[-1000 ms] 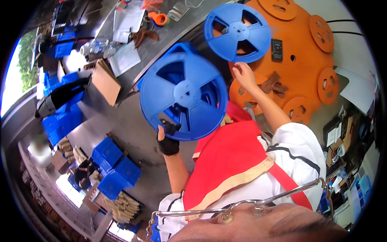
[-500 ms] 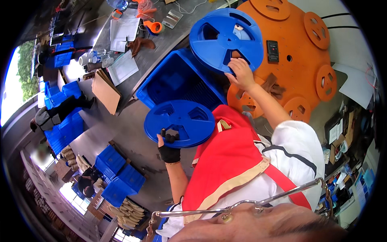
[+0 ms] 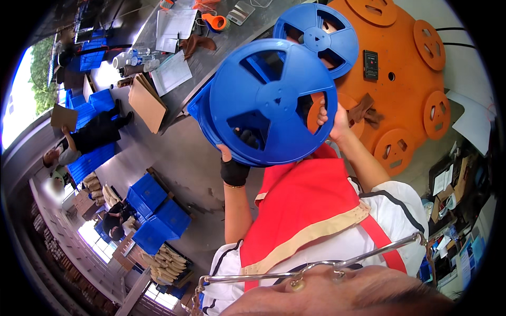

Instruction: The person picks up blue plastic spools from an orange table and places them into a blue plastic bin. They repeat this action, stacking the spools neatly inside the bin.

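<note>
At centre, filling most of the view's upper middle, a large blue plastic reel (image 3: 271,100) is held up facing the camera: a flat round flange with a raised hub at its middle and three wide cut-out windows between broad spokes; a second blue flange edge shows behind it at 9 o'clock, so it may be a stack. Behind it, from 12 to 3 o'clock, stands an orange round fixture (image 3: 406,79) carrying smaller orange discs and a small black box (image 3: 370,57). A second, smaller blue reel (image 3: 316,38) of the same three-window pattern lies against that fixture at 12 o'clock. Below, at 6 o'clock, the person's red apron (image 3: 311,210) covers a white shirt. The left hand (image 3: 235,158), in a black fingerless glove, is closed on the large reel's lower rim at 7 o'clock. The right hand (image 3: 333,120), bare, grips the reel's edge at 4 o'clock, fingers curled over the rim.
</note>
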